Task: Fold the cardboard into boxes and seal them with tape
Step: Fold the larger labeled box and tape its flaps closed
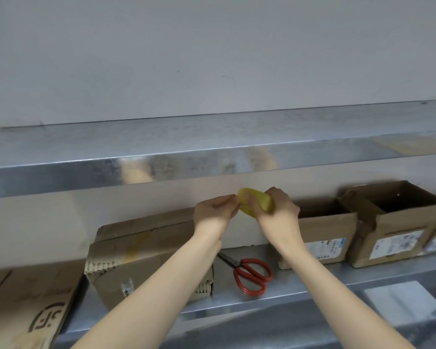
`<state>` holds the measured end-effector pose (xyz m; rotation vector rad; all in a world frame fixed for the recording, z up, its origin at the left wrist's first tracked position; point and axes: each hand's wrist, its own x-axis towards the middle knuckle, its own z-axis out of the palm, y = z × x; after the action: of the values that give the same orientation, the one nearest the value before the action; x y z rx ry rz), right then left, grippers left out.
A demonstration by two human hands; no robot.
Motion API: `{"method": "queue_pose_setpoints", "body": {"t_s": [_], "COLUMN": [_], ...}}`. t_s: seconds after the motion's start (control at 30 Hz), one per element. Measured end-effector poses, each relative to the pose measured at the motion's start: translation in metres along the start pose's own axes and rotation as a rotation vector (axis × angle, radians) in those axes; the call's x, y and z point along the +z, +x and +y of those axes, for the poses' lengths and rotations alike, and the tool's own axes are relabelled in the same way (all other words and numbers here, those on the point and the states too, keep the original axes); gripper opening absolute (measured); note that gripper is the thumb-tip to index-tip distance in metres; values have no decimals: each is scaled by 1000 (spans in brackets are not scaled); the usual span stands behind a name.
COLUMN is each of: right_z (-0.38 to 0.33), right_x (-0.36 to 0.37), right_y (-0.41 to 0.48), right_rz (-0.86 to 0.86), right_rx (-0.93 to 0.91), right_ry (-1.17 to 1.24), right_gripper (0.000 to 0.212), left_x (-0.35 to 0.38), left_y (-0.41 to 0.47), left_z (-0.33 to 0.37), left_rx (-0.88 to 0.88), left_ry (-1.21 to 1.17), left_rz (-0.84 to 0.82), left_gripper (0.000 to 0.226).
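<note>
Centre frame: gripping tape roll point(256, 203) in right hand point(278, 216), pinching its edge with left hand point(214, 213). Likely freeing end; next, pulling strip onto box point(141, 250).

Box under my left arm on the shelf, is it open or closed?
Closed. The box has its top flaps folded flat, and a strip of yellowish tape runs over its front edge.

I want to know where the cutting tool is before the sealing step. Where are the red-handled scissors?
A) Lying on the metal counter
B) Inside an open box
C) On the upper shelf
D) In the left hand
A: the scissors lie flat on the metal counter, between the closed box and an open box, while the left hand and right hand hold the tape roll.
</note>
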<state>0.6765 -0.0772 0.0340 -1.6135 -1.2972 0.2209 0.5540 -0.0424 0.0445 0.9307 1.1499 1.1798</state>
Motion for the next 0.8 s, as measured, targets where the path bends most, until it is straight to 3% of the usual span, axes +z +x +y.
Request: {"method": "queue_pose_setpoints", "body": {"t_s": [0.1,0.23,0.8], "right_z": [4,10,18], "right_x": [5,9,17], "right_y": [-11,-13,-10], "right_rz": [65,97,145], "right_rx": [-143,-201,-206], "right_ry": [-40,-19,-84], "right_gripper": [55,50,58], "left_x": [-3,-3,11], "left_y": [-1,-3,-7], "left_z": [0,-2,-8], "left_rx": [-42,-32,105], "left_ry": [-28,-60,-41], "left_rz": [9,37,137], "left_gripper": [3,2,14]}}
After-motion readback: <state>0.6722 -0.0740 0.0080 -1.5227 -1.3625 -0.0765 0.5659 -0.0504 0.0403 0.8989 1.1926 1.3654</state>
